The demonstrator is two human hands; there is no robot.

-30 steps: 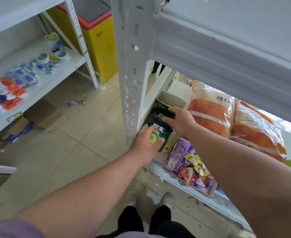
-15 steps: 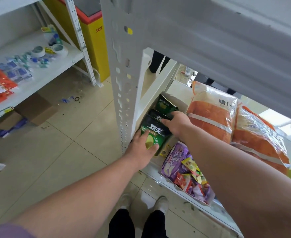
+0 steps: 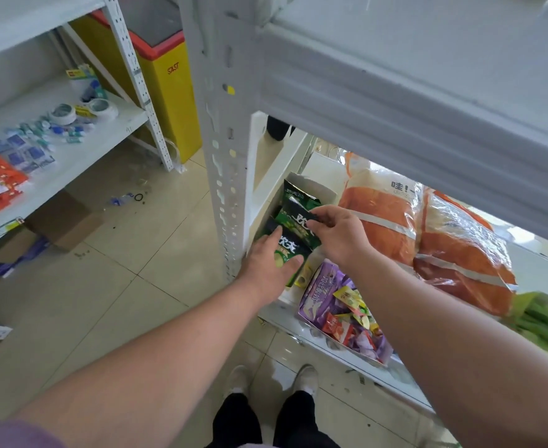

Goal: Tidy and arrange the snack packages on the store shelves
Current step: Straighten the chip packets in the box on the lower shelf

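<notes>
Three green packets (image 3: 293, 231), perhaps; two orange bags (image 3: 427, 234)

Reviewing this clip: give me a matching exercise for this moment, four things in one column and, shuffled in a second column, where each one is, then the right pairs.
Things
1. green snack packets
2. purple candy box
3. tape rolls
4. orange bags

Places
A. on the left-hand shelf unit, across the aisle
B. under both hands, upright in a white box beside the shelf post
C. behind the right forearm, further along the same shelf as the green packets
D. at the front edge of the shelf, under the right forearm

Pairs: 1-B, 2-D, 3-A, 4-C
</notes>
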